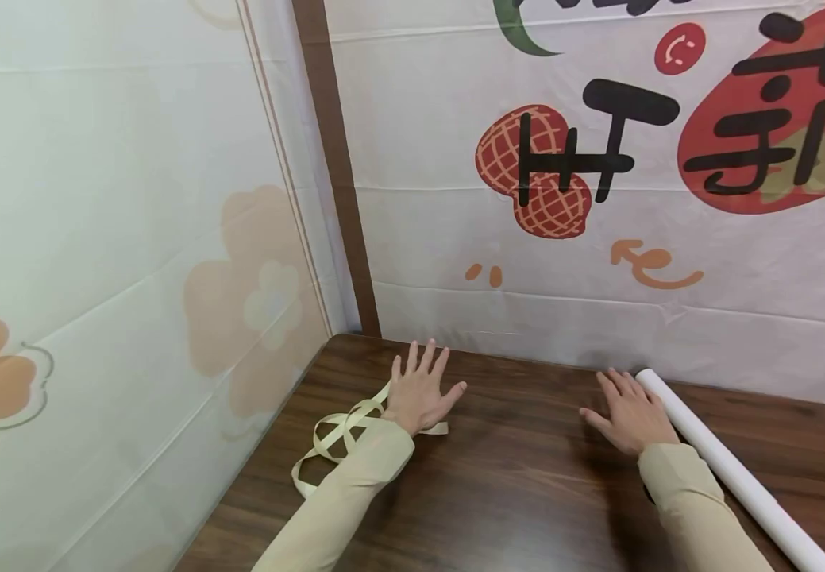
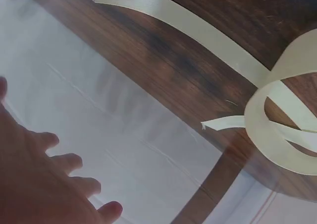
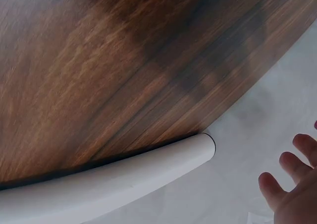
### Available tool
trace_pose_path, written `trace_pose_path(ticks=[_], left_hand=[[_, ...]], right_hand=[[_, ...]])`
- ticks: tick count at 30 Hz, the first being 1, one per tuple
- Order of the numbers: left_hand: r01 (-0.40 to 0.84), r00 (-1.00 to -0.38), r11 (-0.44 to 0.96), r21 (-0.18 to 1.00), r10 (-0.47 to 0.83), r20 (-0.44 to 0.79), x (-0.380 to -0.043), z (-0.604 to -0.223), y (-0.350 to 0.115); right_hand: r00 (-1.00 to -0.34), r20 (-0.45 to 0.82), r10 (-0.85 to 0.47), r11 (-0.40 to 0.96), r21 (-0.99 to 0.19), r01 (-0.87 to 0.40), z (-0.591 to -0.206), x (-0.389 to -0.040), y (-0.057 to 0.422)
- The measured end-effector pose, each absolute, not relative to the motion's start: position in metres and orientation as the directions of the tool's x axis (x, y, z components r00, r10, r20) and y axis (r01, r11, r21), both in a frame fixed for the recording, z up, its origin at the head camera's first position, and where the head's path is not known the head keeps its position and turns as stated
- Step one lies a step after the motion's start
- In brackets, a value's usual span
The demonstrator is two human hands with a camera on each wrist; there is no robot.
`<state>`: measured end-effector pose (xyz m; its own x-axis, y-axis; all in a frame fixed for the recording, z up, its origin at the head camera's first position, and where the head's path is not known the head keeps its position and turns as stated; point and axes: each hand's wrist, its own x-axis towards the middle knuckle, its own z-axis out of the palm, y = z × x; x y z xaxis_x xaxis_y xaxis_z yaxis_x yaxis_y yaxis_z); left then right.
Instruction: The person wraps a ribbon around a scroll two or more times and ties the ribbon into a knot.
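Note:
A cream ribbon (image 1: 346, 429) lies in loose loops at the left of the dark wooden table (image 1: 498, 477). Over it is my left hand (image 1: 419, 397), fingers spread and holding nothing. One cut end of the ribbon (image 2: 223, 122) shows in the left wrist view, beside a standing loop. To the right, a long white roll (image 1: 734, 469) lies from the back edge toward the front right. My right hand (image 1: 634, 413) is just left of its far end, fingers extended and nothing in it. The right wrist view shows the roll's rounded end (image 3: 205, 147) near those fingers.
A white cloth wall (image 1: 441, 238) with printed peanuts and black lettering stands right behind the table. Another cloth wall (image 1: 133, 238), with orange flowers, runs along the left side. A brown strip (image 1: 341, 175) marks the corner between them.

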<state>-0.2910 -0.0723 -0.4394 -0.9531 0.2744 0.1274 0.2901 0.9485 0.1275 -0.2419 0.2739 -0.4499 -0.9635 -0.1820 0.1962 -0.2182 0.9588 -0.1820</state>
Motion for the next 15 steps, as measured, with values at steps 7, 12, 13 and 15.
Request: trace_pose_path(ticks=[7,12,13,15], left_hand=[[0.342,-0.937,0.918,0.198,0.319,0.141,-0.286,-0.440,-0.081],[0.466,-0.877,0.845,0.261,0.402,0.265,-0.286,-0.437,-0.085],[0.478,-0.868,0.837,0.265,0.406,0.284,-0.286,-0.437,-0.086],[0.484,-0.863,0.835,0.262,0.405,0.303,-0.287,-0.436,-0.087]], right_hand=[[-0.961,0.214,-0.176,0.962,-0.170,-0.214,-0.453,-0.238,0.272],[-0.947,0.268,-0.175,0.960,-0.169,-0.225,-0.453,-0.239,0.271],[-0.945,0.276,-0.176,0.960,-0.166,-0.227,-0.453,-0.240,0.271],[-0.941,0.287,-0.179,0.959,-0.163,-0.232,-0.453,-0.241,0.269]])
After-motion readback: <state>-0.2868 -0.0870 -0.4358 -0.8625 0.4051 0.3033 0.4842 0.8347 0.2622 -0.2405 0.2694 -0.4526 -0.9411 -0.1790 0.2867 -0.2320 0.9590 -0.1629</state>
